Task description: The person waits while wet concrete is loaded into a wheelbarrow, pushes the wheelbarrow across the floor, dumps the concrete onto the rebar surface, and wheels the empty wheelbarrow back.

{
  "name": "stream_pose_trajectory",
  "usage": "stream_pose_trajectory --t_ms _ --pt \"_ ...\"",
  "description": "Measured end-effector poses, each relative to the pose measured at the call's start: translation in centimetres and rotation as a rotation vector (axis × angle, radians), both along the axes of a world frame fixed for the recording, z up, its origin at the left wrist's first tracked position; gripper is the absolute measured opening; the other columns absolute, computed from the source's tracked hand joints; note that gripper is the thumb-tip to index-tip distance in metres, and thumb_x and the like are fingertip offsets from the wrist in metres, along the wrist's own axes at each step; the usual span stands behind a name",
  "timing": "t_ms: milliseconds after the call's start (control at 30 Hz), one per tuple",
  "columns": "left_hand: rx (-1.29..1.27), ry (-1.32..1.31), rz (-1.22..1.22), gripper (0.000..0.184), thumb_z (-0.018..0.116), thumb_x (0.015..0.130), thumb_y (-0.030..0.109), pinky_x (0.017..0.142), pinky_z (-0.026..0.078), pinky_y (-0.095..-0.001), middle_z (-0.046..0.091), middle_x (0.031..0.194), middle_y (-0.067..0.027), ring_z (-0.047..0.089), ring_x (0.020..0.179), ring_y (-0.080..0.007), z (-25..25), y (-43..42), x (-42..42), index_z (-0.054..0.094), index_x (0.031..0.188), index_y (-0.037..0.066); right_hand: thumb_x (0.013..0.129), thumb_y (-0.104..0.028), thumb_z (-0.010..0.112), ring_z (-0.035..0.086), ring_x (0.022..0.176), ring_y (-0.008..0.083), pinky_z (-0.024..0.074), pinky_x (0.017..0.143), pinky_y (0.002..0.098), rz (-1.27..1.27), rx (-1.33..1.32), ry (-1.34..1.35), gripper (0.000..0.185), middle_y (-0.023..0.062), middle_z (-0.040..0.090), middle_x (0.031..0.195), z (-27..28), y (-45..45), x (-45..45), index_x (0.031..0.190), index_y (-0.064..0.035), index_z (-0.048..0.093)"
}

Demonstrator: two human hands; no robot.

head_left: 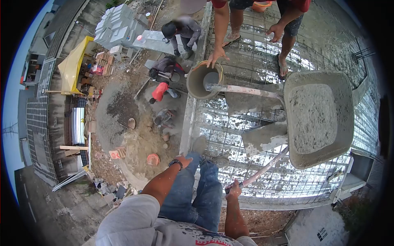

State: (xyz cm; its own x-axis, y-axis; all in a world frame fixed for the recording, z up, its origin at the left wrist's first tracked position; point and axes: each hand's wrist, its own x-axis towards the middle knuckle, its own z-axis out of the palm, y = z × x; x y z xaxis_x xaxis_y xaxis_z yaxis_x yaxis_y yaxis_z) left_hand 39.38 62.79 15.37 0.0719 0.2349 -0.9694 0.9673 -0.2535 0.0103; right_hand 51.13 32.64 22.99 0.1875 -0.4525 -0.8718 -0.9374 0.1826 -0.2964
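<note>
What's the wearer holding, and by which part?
Right hand holds the wheelbarrow by the dark grip at one handle's end. Left hand, at the knee, holds nothing visible.

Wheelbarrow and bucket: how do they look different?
The wheelbarrow is big and boxy with rounded corners; the bucket is smaller and round. The wheelbarrow has two long handles, one gripped by the person's right hand; the bucket has a thin loop handle, and a co-worker's hand is at its rim. Both are open-topped and look grey and dirty.
</note>
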Motion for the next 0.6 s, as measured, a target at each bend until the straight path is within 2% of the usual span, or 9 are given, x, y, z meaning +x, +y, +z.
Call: stream_pose_trajectory --t_ms 67,100,133,167,200,300,500,600 --pt "0.037 -0.022 -0.014 0.083 0.056 0.079 0.059 0.102 0.038 -0.0444 0.049 0.132 -0.025 0.049 0.121 -0.0387 -0.1 2.9 2.4 0.035 0.14 0.005 0.089 -0.027 0.064 0.043 0.041 0.0158 0.0412 0.04 0.0331 0.013 0.009 -0.001 0.035 -0.0004 0.039 0.05 -0.6 -0.5 -0.2 0.063 -0.0133 0.044" --pt "0.064 -0.013 -0.042 0.081 0.056 0.079 0.058 0.1 0.04 -0.0448 0.052 0.129 -0.025 0.051 0.119 -0.0391 1.4 4.0 4.3 0.038 0.137 0.005 0.089 -0.028 0.064 0.043 0.041 0.0158 0.0413 0.04 0.0332 0.019 0.009 0.007 0.035 -0.0005 0.039 0.051 -0.6 -0.5 -0.2 0.063 -0.0135 0.044" --pt "0.095 -0.126 -0.086 0.08 0.056 0.079 0.058 0.1 0.04 -0.0446 0.053 0.128 -0.0244 0.052 0.118 -0.039 -3.5 4.1 2.8 0.04 0.135 0.004 0.089 -0.028 0.064 0.043 0.041 0.0158 0.0414 0.041 0.0333 0.024 0.01 0.015 0.035 -0.0007 0.039 0.051 -0.5 -0.4 -0.1 0.064 -0.0137 0.044" --pt "0.116 -0.187 -0.076 0.079 0.056 0.079 0.059 0.099 0.041 -0.0444 0.054 0.127 -0.0238 0.052 0.117 -0.0389 -5.1 4.3 2.5 0.041 0.134 0.004 0.089 -0.028 0.064 0.043 0.042 0.0158 0.0415 0.041 0.0335 0.028 0.011 0.025 0.034 -0.0008 0.039 0.051 -0.5 -0.3 -0.1 0.064 -0.0139 0.045" --pt "0.135 -0.248 -0.068 0.079 0.056 0.079 0.059 0.098 0.041 -0.0443 0.054 0.126 -0.0232 0.053 0.117 -0.0389 -4.1 5.1 3.7 0.042 0.133 0.004 0.089 -0.029 0.063 0.044 0.042 0.0155 0.0423 0.041 0.0333 0.001 0.075 0.012 0.033 -0.001 0.04 0.051 -0.5 -0.6 -0.1 0.066 -0.0139 0.045" --pt "0.134 -0.267 0.086 0.079 0.056 0.079 0.061 0.097 0.042 -0.044 0.057 0.124 -0.0207 0.054 0.114 -0.0385 -1.4 5.3 8.4 0.042 0.133 0.004 0.09 -0.029 0.062 0.044 0.042 0.0149 0.043 0.042 0.0333 0.063 0.023 0.021 0.032 -0.0009 0.039 0.051 -0.7 -0.7 -0.3 0.066 -0.0138 0.045" --pt "0.006 -0.354 0.168 0.077 0.052 0.082 0.061 0.097 0.043 -0.0389 0.06 0.122 -0.015 0.055 0.116 -0.0315 -1.1 2.0 9.8 0.042 0.135 0.006 0.089 -0.031 0.064 0.045 0.042 0.0151 0.0436 0.042 0.0332 0.053 0.042 0.026 0.036 -0.0007 0.04 0.052 -0.7 -0.9 -0.4 0.065 -0.013 0.044" --pt "-0.021 -0.303 0.168 0.075 0.054 0.082 0.061 0.097 0.042 -0.0381 0.062 0.119 -0.014 0.055 0.115 -0.0302 -1.5 0.1 8.9 0.044 0.133 0.006 0.088 -0.032 0.066 0.045 0.043 0.0157 0.0431 0.043 0.033 0.044 0.027 0.018 0.037 -0.0006 0.041 0.051 -0.6 -0.7 -0.4 0.065 -0.0127 0.044"
